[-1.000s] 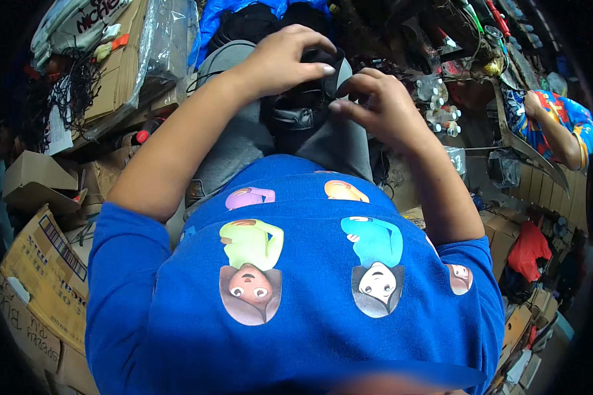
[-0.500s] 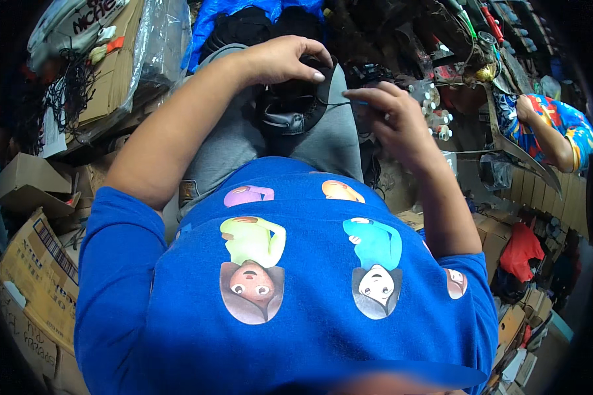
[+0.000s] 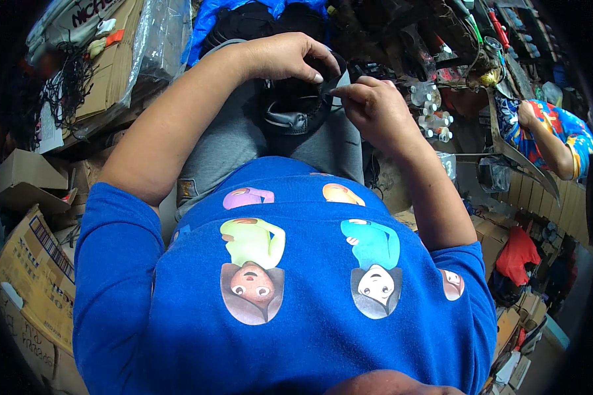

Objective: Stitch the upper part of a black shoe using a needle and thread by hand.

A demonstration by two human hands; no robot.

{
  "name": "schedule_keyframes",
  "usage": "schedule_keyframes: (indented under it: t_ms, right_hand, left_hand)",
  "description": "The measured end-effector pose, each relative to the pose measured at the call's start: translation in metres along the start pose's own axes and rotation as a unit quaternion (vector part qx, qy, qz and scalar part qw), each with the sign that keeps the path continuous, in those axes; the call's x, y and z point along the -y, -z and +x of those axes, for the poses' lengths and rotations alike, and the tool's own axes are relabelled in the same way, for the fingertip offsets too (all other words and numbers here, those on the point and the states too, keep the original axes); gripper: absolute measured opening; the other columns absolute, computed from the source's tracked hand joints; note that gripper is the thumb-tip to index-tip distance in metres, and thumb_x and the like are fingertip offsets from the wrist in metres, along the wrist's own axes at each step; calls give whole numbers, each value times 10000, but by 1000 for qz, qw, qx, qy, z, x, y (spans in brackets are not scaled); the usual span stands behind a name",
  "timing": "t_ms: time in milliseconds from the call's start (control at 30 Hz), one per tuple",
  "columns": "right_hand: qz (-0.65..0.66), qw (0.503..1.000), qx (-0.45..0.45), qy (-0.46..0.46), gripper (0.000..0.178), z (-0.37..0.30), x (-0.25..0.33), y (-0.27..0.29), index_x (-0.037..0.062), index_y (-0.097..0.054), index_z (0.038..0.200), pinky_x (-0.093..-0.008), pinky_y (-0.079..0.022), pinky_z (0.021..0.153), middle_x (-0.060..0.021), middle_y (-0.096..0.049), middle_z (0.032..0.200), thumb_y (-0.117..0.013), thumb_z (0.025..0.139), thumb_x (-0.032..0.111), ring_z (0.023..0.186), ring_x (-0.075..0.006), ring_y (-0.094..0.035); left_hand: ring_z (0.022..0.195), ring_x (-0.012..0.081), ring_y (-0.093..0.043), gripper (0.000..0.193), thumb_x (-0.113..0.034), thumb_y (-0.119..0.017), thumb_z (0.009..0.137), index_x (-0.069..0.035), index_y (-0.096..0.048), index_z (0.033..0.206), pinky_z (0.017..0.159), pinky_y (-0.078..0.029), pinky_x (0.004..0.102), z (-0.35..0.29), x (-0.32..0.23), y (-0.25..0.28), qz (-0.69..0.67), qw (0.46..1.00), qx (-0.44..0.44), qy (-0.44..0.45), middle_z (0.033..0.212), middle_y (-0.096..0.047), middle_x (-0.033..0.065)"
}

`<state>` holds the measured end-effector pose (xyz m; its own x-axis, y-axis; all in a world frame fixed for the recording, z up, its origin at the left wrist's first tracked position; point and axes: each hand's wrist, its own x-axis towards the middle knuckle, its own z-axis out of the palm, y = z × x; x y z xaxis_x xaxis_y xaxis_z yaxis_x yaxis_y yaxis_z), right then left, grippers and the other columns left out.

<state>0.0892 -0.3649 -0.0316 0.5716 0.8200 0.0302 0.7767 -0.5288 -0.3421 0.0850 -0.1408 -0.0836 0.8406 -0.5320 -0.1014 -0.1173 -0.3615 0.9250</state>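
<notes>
A black shoe (image 3: 288,121) lies between my thighs on my lap, its shiny toe part nearest my body. My left hand (image 3: 296,58) reaches over its far side, fingers curled round the upper and thumb on the near edge of the opening. Close to the right side of the shoe, my right hand (image 3: 375,108) is pinched, thumb and index finger together at the row of eyelets. A thin black lace runs from the shoe to those fingertips; its end is hidden.
Flattened cardboard (image 3: 112,72) and a tangle of black laces (image 3: 66,89) lie at left. Several small bottles (image 3: 435,118) stand right of my hand. Another person's arm (image 3: 547,141) shows at far right. More black shoes (image 3: 247,26) rest on blue plastic ahead.
My right hand has moved left to the shoe's edge, its fingers closing into a tighter pinch. My left hand stays on the shoe, shifted slightly right.
</notes>
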Motion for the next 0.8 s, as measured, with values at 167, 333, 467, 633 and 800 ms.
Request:
schedule_keyframes:
  t_ms: [167,333,467,633,800]
  right_hand:
    - [188,973,86,-103,243,4,-18,1,118,-710,986,-330,-487,716,-98,-595,795,-617,775,41,783,-234,-612]
    - [277,946,147,-78,229,17,-51,-4,137,-721,986,-278,-449,776,-34,-546,892,-637,798,37,856,-166,-562]
    - [331,923,176,-82,205,22,-61,-18,111,-720,985,-274,-450,789,-30,-574,894,-645,805,50,864,-154,-564]
    - [433,880,118,-155,199,12,-39,-33,60,-708,981,-265,-485,791,-30,-613,908,-702,783,49,859,-130,-626]
    - [267,958,63,-86,244,0,-24,-12,95,-701,1010,-279,-488,741,-45,-558,825,-684,773,36,804,-157,-617]
  left_hand:
    - [1053,231,-584,403,-22,-675,754,-62,-623,1151,981,-425,333,0,-2,0,-22,999,27,-2,1119,-590,97]
    - [1051,237,-575,432,-26,-701,730,-66,-622,1152,970,-431,335,1,-3,1,-26,999,20,4,1100,-586,98]
    - [1044,250,-570,433,-36,-704,717,-79,-631,1142,955,-436,346,2,0,-2,6,1000,6,-14,1086,-586,112]
    - [1025,266,-560,472,-25,-678,706,-87,-603,1168,937,-436,351,-4,6,-10,121,988,-90,-42,1045,-568,120]
    - [1003,265,-543,501,20,-624,728,-107,-562,1209,883,-442,346,-35,-6,-11,213,951,-220,-43,1013,-541,132]
